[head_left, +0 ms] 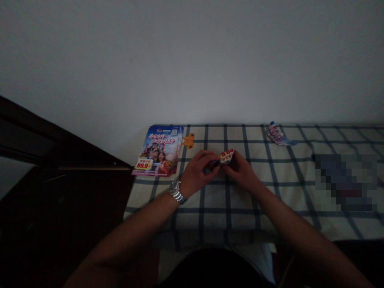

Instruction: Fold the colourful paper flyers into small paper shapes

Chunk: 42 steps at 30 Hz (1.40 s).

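Note:
Between my hands, just above the checked cloth [214, 214], is a small folded paper [227, 156] with red and yellow print on its visible side. My left hand [199, 172], with a silver watch [177, 192] on its wrist, pinches the paper's left end between thumb and fingers. On the right end, my right hand [242, 171] grips it with the thumb in front; the other fingers are partly hidden behind. A stack of printed flyers [157, 151] lies to the left of my left hand.
An orange bear-shaped piece [188, 141] lies beside the flyers. Farther right is a crumpled or folded printed paper [279, 135]. A blurred-out dark object [345, 182] lies at the right. The wall [192, 64] rises behind the cloth-covered surface, whose left edge drops to a dark floor.

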Each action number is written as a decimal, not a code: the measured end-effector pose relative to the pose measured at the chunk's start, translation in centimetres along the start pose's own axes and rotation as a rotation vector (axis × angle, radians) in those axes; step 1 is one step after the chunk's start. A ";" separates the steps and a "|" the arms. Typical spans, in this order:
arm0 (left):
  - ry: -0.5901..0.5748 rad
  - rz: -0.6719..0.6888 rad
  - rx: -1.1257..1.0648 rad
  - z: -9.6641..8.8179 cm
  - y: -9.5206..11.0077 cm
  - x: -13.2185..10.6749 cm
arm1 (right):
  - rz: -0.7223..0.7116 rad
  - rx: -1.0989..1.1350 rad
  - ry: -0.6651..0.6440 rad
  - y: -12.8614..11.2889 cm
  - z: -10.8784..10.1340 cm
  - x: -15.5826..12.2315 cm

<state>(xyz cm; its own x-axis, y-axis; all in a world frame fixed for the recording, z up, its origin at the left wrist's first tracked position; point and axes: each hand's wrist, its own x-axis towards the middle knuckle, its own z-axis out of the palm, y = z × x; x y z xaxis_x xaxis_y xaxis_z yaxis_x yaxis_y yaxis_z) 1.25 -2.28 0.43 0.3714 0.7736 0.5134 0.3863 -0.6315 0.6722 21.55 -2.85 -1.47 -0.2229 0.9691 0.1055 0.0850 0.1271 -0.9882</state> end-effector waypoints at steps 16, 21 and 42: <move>-0.034 -0.005 -0.009 0.3 -0.2 -0.1 | -0.046 -0.091 -0.008 0.2 0.2 -0.1; -0.020 -0.073 -0.074 0.3 -0.2 -0.2 | -0.033 -0.124 -0.009 -0.1 0.1 -0.2; -0.025 -0.345 -0.331 0.1 -0.8 0.2 | 0.039 -0.013 -0.013 -0.5 0.1 -0.1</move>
<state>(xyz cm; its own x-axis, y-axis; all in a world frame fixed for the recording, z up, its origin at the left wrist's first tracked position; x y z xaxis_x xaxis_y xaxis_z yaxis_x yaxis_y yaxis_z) 1.10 -1.68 -0.05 0.2905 0.9312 0.2200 0.2025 -0.2846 0.9370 21.41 -3.05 -0.97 -0.2317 0.9706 0.0656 0.1060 0.0922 -0.9901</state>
